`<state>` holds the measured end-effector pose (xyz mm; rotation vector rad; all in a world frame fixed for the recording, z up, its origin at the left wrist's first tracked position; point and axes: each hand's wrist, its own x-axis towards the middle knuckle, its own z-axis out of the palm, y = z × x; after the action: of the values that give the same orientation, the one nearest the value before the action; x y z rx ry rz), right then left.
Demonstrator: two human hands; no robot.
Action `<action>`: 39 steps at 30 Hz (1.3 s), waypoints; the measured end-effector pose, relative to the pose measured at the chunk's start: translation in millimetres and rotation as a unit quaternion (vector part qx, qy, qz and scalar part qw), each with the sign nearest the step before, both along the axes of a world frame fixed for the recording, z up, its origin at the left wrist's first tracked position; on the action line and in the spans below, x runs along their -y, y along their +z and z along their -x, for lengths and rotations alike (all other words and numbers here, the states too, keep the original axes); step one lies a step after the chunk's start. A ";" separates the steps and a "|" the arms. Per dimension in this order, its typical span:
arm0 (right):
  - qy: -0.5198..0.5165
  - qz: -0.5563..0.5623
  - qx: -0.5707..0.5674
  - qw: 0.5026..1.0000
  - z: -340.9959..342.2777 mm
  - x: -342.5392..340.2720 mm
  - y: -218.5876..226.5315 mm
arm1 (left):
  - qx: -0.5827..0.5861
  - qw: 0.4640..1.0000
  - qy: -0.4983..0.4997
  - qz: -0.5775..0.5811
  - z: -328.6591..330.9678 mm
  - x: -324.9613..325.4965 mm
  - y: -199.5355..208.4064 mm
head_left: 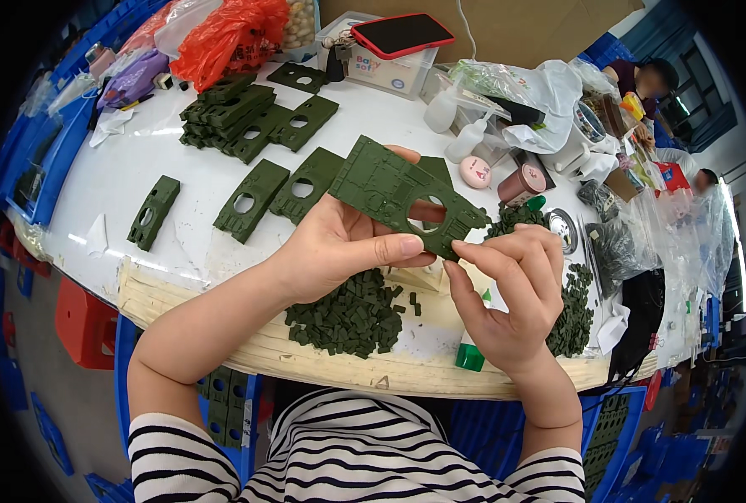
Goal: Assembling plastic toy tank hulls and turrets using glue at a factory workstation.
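Observation:
My left hand (327, 251) holds a dark green plastic model tank hull (381, 184) tilted up over the table, thumb on its near edge, fingers behind. The hull has a round hole near its right end. My right hand (519, 289) is closed in a pinch, index fingertip at the hull's lower right corner; anything between the fingertips is too small to make out. Below lies a heap of small green pieces (348, 314). A small bottle with a green cap (470, 355) lies under my right hand, partly hidden by it.
More tank hulls (251, 199) lie at the left, with a stack of hulls (226, 117) behind. Two more heaps of green parts (572, 314) are at the right. White squeeze bottles (469, 138), a pink jar (521, 184) and a phone (402, 35) on a clear box stand farther back.

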<state>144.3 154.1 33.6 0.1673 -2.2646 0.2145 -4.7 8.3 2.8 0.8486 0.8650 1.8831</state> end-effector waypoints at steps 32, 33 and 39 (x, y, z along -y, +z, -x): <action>-0.025 -0.016 0.024 0.999 6.9 -6.5 -6.6 | 0.023 0.995 0.054 0.083 7.2 3.5 1.2; -0.026 -0.029 0.018 0.999 7.2 -6.7 -7.0 | 0.026 0.994 0.060 0.084 7.2 2.2 1.0; -0.008 -0.076 0.018 0.997 4.2 -3.8 -5.6 | -0.005 0.993 0.014 0.117 19.1 5.8 10.3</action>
<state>140.1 157.9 28.0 0.2266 -2.3170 0.0379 -23.8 2.5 13.1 0.7058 1.0851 1.7593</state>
